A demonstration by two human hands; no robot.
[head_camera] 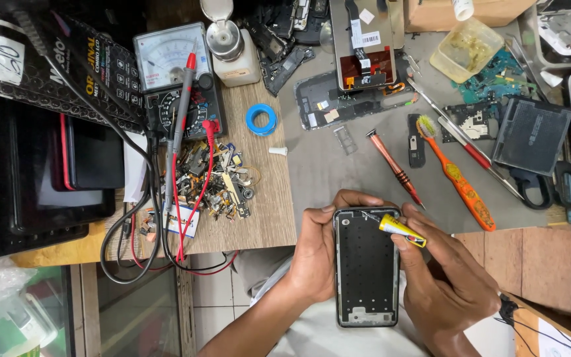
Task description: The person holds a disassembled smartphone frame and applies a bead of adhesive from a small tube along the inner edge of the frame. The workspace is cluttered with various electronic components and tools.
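Note:
My left hand [315, 254] grips the left edge of a black phone frame [367, 268], held upright over my lap with its open inner side facing up. My right hand [441, 281] holds a small yellow glue tube [399, 229], its thin nozzle touching the frame's top edge. The right hand's fingers rest along the frame's right side.
A grey work mat [338, 172] carries a copper screwdriver [394, 168], an orange toothbrush [460, 182], tweezers, scissors [550, 185], circuit boards and a phone screen [365, 46]. On the wooden desk lie a multimeter [176, 79] with probes, a scrap pile [216, 178], blue tape [261, 119] and a bottle [231, 49].

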